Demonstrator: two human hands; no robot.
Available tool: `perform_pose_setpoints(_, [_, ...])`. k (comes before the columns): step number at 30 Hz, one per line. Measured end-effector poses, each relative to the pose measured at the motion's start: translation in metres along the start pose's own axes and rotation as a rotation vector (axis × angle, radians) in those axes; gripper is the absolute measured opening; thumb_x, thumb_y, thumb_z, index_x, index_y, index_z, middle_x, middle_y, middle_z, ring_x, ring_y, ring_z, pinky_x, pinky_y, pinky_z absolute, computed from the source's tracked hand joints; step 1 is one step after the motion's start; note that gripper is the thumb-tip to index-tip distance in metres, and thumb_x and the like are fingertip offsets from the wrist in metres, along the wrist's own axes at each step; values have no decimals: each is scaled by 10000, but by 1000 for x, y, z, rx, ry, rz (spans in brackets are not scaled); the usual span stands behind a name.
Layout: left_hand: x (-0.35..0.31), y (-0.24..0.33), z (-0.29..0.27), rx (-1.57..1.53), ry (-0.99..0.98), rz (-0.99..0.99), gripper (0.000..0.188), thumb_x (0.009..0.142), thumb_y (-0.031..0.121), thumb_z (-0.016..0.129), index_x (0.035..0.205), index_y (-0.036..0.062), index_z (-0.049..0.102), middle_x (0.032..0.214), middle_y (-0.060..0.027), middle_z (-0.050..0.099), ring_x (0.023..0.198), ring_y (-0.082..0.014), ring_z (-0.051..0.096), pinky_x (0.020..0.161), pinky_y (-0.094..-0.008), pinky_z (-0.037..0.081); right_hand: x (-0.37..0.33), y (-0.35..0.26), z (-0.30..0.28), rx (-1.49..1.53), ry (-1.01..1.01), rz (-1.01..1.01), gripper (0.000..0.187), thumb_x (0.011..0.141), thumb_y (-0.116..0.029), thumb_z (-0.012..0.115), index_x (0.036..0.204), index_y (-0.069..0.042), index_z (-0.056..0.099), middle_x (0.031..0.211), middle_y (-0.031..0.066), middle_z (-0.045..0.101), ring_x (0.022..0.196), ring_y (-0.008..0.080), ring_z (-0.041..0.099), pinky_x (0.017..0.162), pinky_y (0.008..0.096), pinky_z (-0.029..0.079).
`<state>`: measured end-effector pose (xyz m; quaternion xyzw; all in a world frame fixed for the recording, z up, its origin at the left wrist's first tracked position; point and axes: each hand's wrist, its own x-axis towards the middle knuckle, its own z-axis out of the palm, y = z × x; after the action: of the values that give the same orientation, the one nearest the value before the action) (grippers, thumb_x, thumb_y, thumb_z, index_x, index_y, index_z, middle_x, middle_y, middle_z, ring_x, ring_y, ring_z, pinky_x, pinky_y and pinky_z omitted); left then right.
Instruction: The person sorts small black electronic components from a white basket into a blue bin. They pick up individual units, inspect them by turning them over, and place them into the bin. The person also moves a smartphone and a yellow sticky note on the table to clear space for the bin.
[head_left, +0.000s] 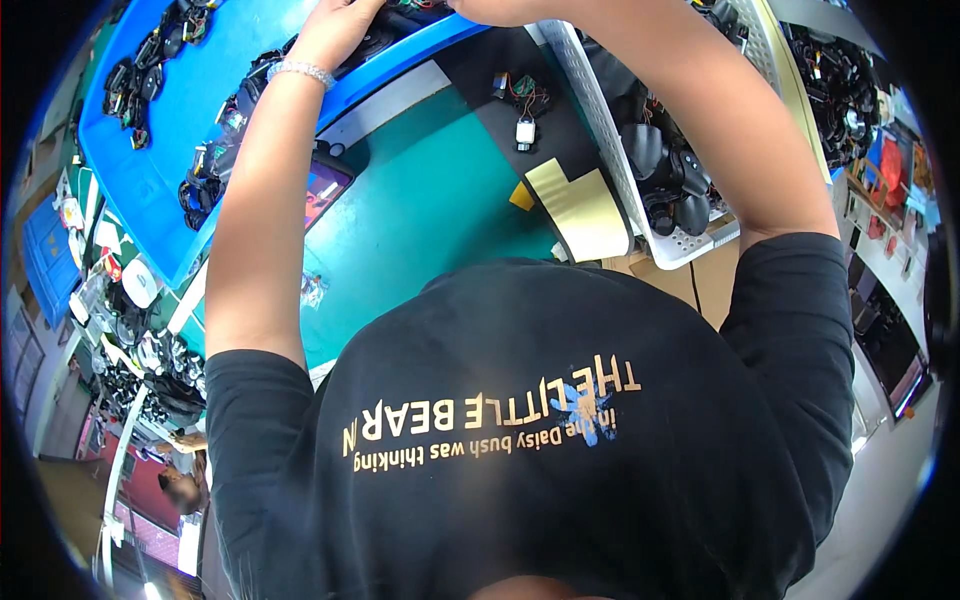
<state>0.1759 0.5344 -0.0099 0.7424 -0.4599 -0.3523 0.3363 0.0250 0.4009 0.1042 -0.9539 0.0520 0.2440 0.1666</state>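
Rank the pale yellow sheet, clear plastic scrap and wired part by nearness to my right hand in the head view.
1. Wired part, below the right hand.
2. Pale yellow sheet, further down, slightly right.
3. Clear plastic scrap, farthest, lower left.

A green table (395, 225) spreads below the left hand (340, 20) and right hand (505, 8); far left of and below the left hand stand a white pole (118, 478), a barred window or partition (28, 345), a reddish panel (147, 482) and a bright lamp (151, 591); far right of and below the right hand, a dark panel (890, 340) above a grey surface (880, 500), wall or floor unclear
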Motion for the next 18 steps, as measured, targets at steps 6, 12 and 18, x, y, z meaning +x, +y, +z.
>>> perform_pose_setpoints(6, [-6, 9, 1, 298, 38, 15, 375, 898, 297, 531, 1174, 45, 552, 1115, -183, 593, 1080, -330, 539, 960, -359, 395, -42, 12, 33, 291, 817, -244, 253, 840, -108, 490, 1046, -36, 617, 1001, 201, 618, 953, 318, 604, 834, 397, 471])
perform_pose_setpoints(12, [-9, 14, -2, 129, -3, -39, 359, 901, 260, 540, 1189, 46, 550, 1148, -193, 584, 1109, -298, 531, 972, -344, 383, -137, 69, 81, 719, 1239, 302, 209, 878, -108, 575, 1071, -28, 578, 950, 43, 596, 883, 135, 543, 793, 269, 444])
perform_pose_setpoints(18, [-2, -12, -9, 142, 45, 42, 325, 895, 214, 544, 1157, 22, 556, 1076, -154, 614, 1041, -241, 556, 927, -326, 412, -202, 112, 138, 600, 1107, 491, 253, 891, -108, 581, 1135, -40, 590, 1034, 71, 631, 955, 130, 569, 858, 266, 429])
